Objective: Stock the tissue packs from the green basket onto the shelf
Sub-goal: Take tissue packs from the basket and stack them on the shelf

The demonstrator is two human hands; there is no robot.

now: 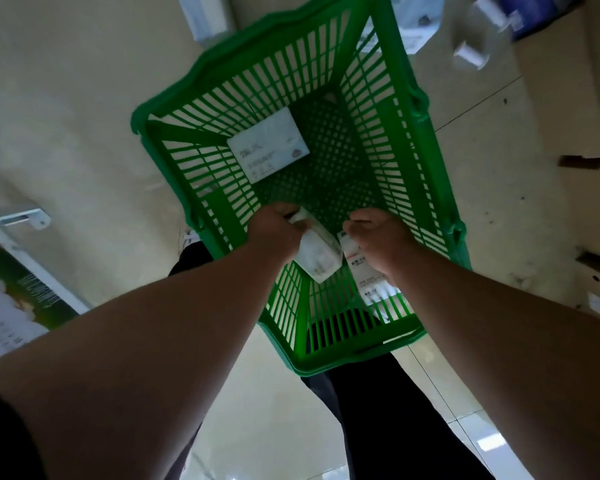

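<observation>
- Shelf (21,223) edge at far left, beside the floor (84,98).
- Left hand (274,233) grip curled round a tissue pack (317,256) inside the green basket (426,140).
- Loose pack (267,148) lies flat on the basket bottom.
- Right hand (381,240) grip holds another pack (368,282).

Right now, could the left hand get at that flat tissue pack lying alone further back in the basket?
Probably not yet: the left hand already grips another pack. The flat tissue pack lies uncovered on the green basket floor, so the path looks free.
</observation>
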